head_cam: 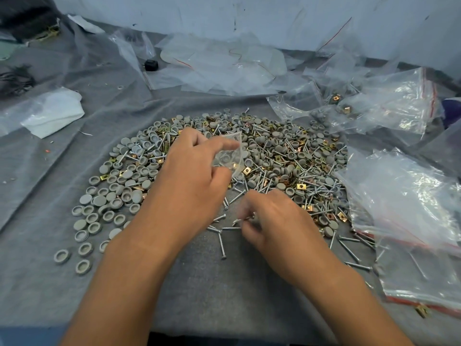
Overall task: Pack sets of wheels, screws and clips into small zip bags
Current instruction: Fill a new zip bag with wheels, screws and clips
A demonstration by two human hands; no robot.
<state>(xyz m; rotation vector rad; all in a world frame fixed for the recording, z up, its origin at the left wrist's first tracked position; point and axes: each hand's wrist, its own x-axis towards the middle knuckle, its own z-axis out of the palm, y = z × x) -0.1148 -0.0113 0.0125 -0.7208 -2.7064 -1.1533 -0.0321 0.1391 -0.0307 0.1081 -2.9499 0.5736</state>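
Note:
A wide heap of grey round wheels (119, 193), silver screws (272, 156) and brass clips (300, 186) covers the grey cloth. My left hand (192, 178) holds a small clear zip bag (229, 153) above the heap, pinched between thumb and fingers; grey wheels and a brass clip show through it. My right hand (269, 221) is lower, over loose screws (222, 245) at the heap's near edge. Its curled fingers pinch a few screws (243, 219), blurred by motion.
Packed and empty zip bags (404, 206) with red seal strips pile up on the right and at the back right (389, 106). More clear bags (219, 63) lie at the back. White plastic (52, 113) lies on the left, a black small object (151, 65) behind it.

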